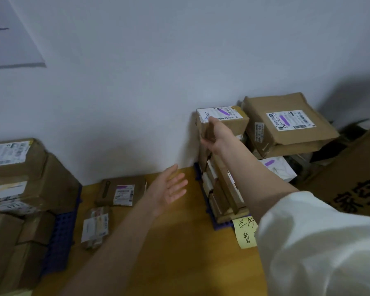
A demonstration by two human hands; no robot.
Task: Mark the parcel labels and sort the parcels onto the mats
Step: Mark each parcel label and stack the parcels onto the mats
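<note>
My right hand (217, 135) reaches out to a small brown parcel (229, 119) on top of a tall stack against the wall and grips its near side. Its white label carries a purple mark and handwriting. The stack stands on a blue mat (221, 225) on the right. My left hand (169, 190) hovers open, palm up, over the wooden floor, holding nothing. A second blue mat (61, 242) on the left bears several brown parcels (26, 174).
A larger parcel (286, 122) with a marked label tops another pile to the right. Two loose parcels (122, 192) (95, 227) lie on the floor between the mats. A yellow sticky note (245, 232) lies by the right mat. A big printed carton (355, 184) stands far right.
</note>
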